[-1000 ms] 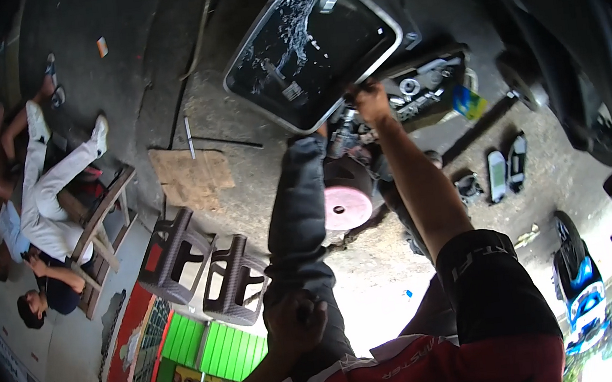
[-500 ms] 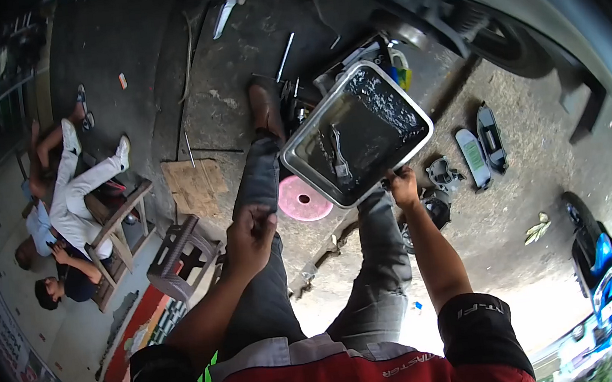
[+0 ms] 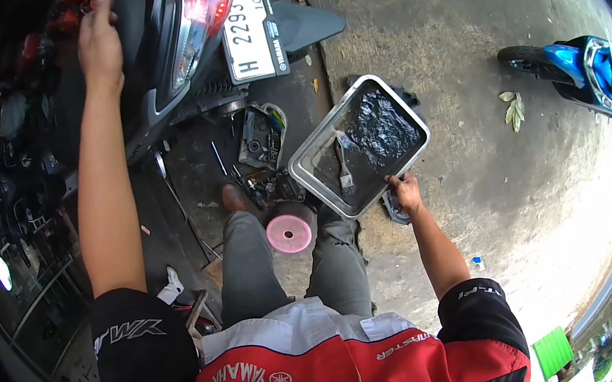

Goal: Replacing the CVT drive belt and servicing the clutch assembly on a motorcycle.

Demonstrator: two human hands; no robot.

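Observation:
My right hand [image 3: 406, 193] grips the near right rim of a rectangular metal tray [image 3: 312, 189], fingers closed on its edge. Dark, rippling liquid [image 3: 382, 129] lies in the tray, and a paint brush [image 3: 344, 169] rests in its left half. At the upper left my left arm stretches far forward. My left hand [image 3: 101, 48] lies along the dark seat of a scooter [image 3: 137, 67], its fingers stretched out and holding nothing. The scooter's red and clear tail light [image 3: 197, 26] and its number plate [image 3: 246, 32] are right of that hand.
A pink round stool [image 3: 289, 234] stands between my legs. Tools and a metal engine cover [image 3: 261, 137] lie on the floor beyond my left boot [image 3: 233, 198]. A blue scooter [image 3: 579, 69] is parked at the right, near dry leaves [image 3: 513, 110]. A cover part [image 3: 396, 209] shows below the tray.
My left hand has gone from beside my left knee up and forward onto the scooter. The view has turned, bringing the scooter's tail in. My right hand still holds the tray.

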